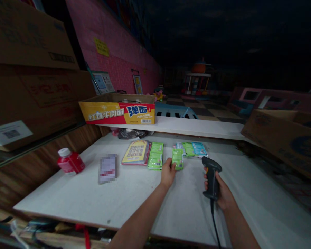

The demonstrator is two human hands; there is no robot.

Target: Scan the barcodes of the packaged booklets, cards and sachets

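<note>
My right hand (pixel 223 190) is closed around the grip of a dark barcode scanner (pixel 211 176), held upright above the white tabletop (pixel 134 204), its cord hanging toward me. My left hand (pixel 168 172) pinches the lower left corner of a small green packet (pixel 178 159). Just left of that hand lies a stack of similar green packets (pixel 156 155). Behind the held packet, more green packets (pixel 188 148) and blue packets (pixel 199 148) lie in an overlapping group. A yellow card with printed codes (pixel 136 152) rests on a pile beside the green stack.
A red bottle with a white cap (pixel 70 162) and a blurred flat item (pixel 107 168) are at left. A yellow-red noodle carton (pixel 121 112) sits on the raised white shelf (pixel 197 126) at the back. Cardboard boxes (pixel 36 93) flank the left; another box (pixel 282 138) stands right.
</note>
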